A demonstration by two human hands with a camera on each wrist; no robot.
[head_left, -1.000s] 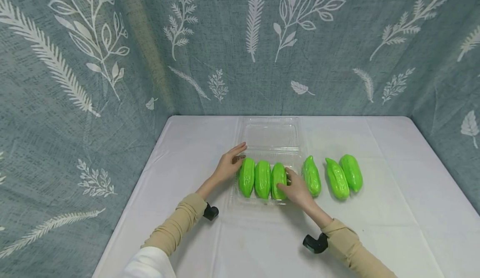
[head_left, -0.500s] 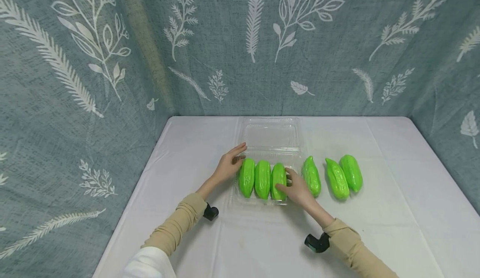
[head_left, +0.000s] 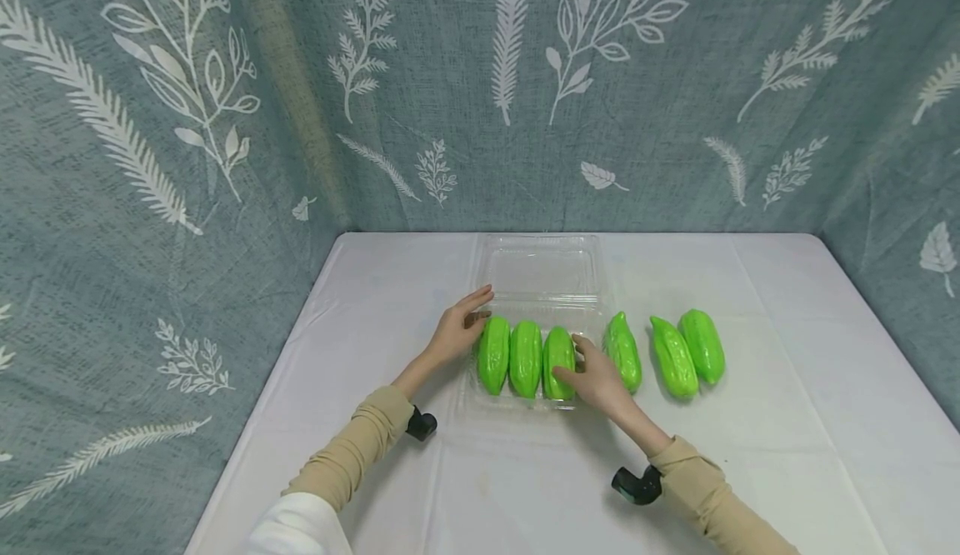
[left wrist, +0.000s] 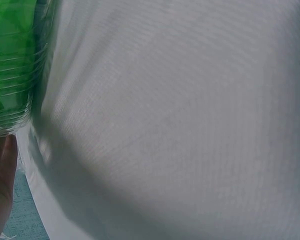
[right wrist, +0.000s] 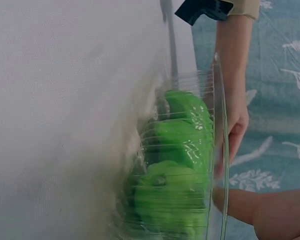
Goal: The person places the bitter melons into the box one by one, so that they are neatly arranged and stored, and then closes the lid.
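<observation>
Both hands work at a clear plastic clamshell box that lies open in the middle of the white table. The left hand rests with relaxed, fairly straight fingers against the box's left far corner, grasping nothing as far as the head view shows, while the right hand lies with loosely extended fingers on the rightmost gourd in the box, pressing or steadying it rather than closing round it. Judging from the layout, the packing looks about half done: three green gourds sit side by side in the near tray, the left one, the middle one and the one under the right hand, and they fill most of its width. Three more gourds lie loose on the table to the right of the box, the nearest just beside its right edge. The hinged lid lies flat and empty on the far side, not yet folded over.
</observation>
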